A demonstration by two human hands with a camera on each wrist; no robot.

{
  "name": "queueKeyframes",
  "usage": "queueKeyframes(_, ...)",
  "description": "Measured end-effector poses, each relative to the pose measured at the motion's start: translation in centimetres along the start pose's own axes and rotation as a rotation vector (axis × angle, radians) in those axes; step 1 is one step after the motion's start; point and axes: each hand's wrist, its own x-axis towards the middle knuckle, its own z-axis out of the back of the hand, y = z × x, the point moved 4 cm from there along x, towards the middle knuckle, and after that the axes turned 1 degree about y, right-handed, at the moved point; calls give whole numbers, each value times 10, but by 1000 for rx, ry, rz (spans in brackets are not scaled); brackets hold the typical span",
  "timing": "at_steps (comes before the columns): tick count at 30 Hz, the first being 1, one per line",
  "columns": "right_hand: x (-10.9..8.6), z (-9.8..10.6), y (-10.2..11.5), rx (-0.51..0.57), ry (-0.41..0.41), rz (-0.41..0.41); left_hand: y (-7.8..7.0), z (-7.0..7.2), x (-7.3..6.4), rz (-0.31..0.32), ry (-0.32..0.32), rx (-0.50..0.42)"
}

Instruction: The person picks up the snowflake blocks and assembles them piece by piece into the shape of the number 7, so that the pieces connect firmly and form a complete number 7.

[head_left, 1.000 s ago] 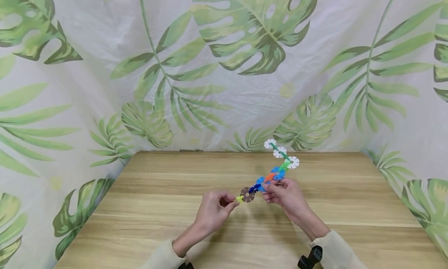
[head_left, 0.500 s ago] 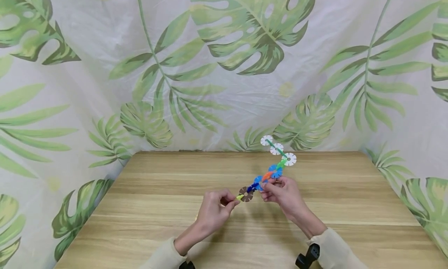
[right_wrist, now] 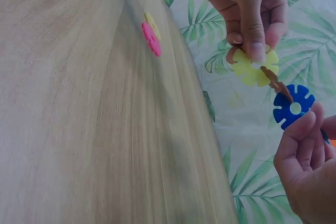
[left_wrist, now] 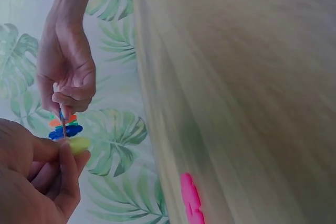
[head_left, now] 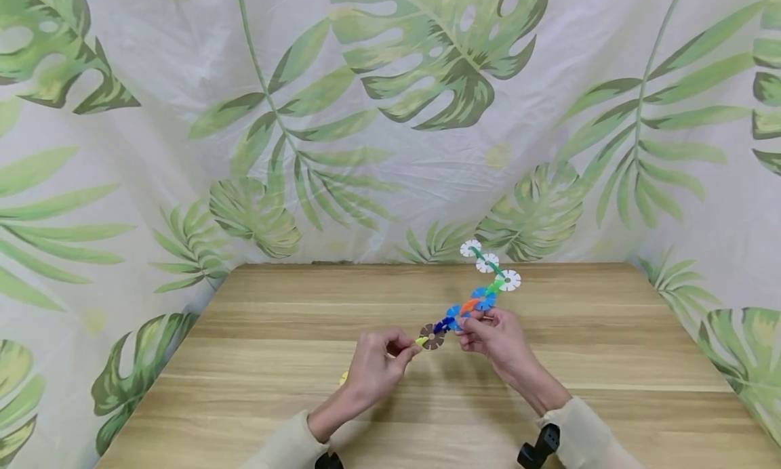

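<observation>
A chain of notched plastic discs is held above the table between both hands. My left hand [head_left: 379,364] pinches the yellow disc [right_wrist: 242,72] at the near end between thumb and fingers. Slotted into it is a brown disc [head_left: 432,345], followed by a dark blue disc [right_wrist: 307,101]. My right hand [head_left: 505,345] pinches the chain at a light blue disc [head_left: 452,313], its fingertips partly covering it. Beyond that grip run an orange disc [head_left: 469,306], another blue disc [head_left: 483,304], green ones and white ones, ending at a white disc [head_left: 466,245].
On the wooden table [head_left: 274,320], a loose pink disc [right_wrist: 151,39] lies against a loose yellow disc [right_wrist: 153,23], left of my left forearm. Leaf-printed cloth [head_left: 427,177] hangs behind the table's far edge. Black wrist devices [head_left: 539,446] sit at both sleeves.
The chain's far end tipped slightly left and up, then came back right and down. My left hand has shifted a little right, and the loose yellow disc now shows beside its wrist.
</observation>
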Motion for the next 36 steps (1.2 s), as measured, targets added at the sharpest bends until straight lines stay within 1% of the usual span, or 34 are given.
queueKeyframes(3, 0, 3, -2, -12, -5, -13, 2, 0, 2, 20, 36, -1)
queueKeyframes(6, 0, 3, -4, -15, 11, -27, 7, 3, 3, 54, 91, -15)
queueKeyframes(10, 0, 3, -3, -41, 35, -25, 14, 11, 1, 101, 207, -24)
queueKeyframes(13, 1, 6, 0, -62, 17, -9, 20, 18, -2, 104, 313, 30)
queueKeyframes(15, 1, 8, 2, -65, 13, -2, 24, 23, -4, 84, 371, 94)
queueKeyframes(17, 1, 10, 4, -64, 12, 1, 28, 27, -6, 61, 413, 169)
queueKeyframes(19, 0, 10, 4, -60, 21, 0, 32, 31, -8, 43, 443, 238)
queueKeyframes(23, -1, 9, 4, -58, 27, -9, 41, 37, -14, 30, 488, 370)
queueKeyframes(27, -1, 8, 1, -52, 19, -21, 47, 42, -20, 9, 537, 456)
queueKeyframes(29, -1, 8, 0, -46, 15, -26, 50, 44, -22, 10, 563, 472)
queueKeyframes(32, -1, 8, -1, -35, 16, -27, 53, 45, -24, 19, 594, 470)
queueKeyframes(36, -1, 8, -1, -21, 20, -19, 56, 45, -25, 21, 610, 448)
